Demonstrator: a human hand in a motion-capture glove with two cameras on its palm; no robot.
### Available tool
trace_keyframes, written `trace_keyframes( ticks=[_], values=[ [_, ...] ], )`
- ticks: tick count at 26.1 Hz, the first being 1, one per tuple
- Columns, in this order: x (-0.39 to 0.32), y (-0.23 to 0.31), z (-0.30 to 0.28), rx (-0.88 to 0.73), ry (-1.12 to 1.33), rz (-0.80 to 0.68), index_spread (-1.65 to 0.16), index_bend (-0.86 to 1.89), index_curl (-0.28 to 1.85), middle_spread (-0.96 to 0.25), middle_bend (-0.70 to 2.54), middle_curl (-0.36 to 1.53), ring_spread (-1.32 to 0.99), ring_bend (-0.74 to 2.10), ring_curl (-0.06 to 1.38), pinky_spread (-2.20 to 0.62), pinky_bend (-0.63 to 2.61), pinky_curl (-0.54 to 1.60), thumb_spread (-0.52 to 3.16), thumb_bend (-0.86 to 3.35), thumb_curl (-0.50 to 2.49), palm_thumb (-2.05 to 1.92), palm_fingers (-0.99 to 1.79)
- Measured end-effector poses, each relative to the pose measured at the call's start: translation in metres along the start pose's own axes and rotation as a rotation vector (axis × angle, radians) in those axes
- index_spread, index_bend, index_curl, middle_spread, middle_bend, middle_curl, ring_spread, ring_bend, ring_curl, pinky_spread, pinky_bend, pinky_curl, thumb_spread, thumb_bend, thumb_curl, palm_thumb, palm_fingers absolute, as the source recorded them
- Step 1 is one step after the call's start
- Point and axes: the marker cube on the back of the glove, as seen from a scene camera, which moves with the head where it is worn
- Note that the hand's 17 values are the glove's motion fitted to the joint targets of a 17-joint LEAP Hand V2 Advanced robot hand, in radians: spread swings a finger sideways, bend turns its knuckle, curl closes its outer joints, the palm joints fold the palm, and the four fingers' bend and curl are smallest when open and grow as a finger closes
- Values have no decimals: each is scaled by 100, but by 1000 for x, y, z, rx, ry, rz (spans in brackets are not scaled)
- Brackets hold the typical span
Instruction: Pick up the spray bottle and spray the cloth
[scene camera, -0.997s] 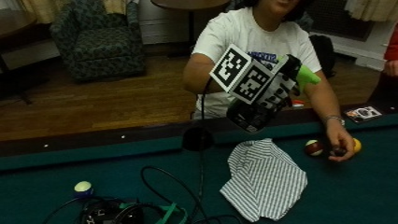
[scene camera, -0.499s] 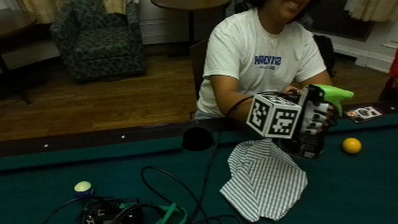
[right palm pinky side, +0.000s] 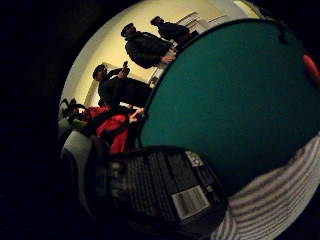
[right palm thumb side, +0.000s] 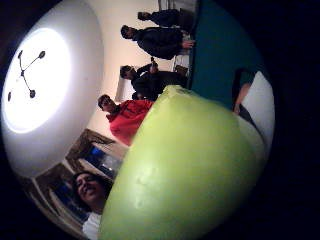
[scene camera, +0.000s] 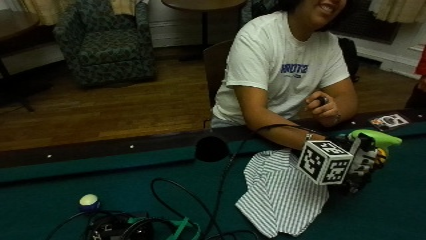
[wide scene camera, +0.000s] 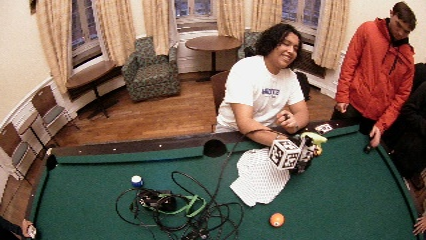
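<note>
Green felt is covering the surface (scene camera: 80, 175), a pool table with a dark rail and a corner-less side pocket (scene camera: 212, 148) at about 12 o'clock from the cloth. Behind it, a patterned armchair (scene camera: 106, 45) is standing on the wood floor.

Striped cloth (scene camera: 279, 195) is lying crumpled on the felt in front of the seated person, spreading toward 6 o'clock. At roughly 3 o'clock from the cloth, just beside its edge, the gloved right hand (scene camera: 363, 162) is gripping the spray bottle (scene camera: 373, 137), fingers curled around its dark body while the green spray head is sticking out above the hand. In the palm views the bottle's green head (right palm thumb side: 190, 170) and its labelled dark body (right palm pinky side: 160, 190) are filling much of the frame, with the cloth (right palm pinky side: 280, 195) close beside the body.

Tangled black cables (scene camera: 166, 220) are lying at 9 o'clock from the cloth, and an orange ball (wide scene camera: 277, 219) is resting at 6 o'clock.
</note>
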Motion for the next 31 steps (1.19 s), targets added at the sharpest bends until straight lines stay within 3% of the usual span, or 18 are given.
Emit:
trace_keyframes(
  ticks=[13, 21, 25, 29, 31],
  values=[
    [9, -30, 44, -43, -29, -49, -24, 42, 63, -17, 71, 56, -21, 71, 48, -32, 39, 39, 29, -3, 85, 90, 139],
    [21, -33, 53, -243, -38, 9, -25, 43, 63, -17, 71, 56, -20, 67, 47, -29, 38, 39, 32, -4, 84, 87, 135],
    [39, -19, 42, -352, 34, 61, -27, 40, 60, -16, 70, 53, -18, 60, 44, -12, 13, 33, 57, -9, 77, 73, 100],
    [44, -2, 12, -359, 136, 65, -33, 29, 59, -18, 36, 45, -16, 49, 45, 0, 33, 40, 71, -11, 67, 56, 44],
    [43, 10, -8, -372, 195, 56, -35, 22, 56, -18, 31, 42, -16, 47, 43, 3, 35, 39, 75, -9, 63, 51, 41]
  ],
)
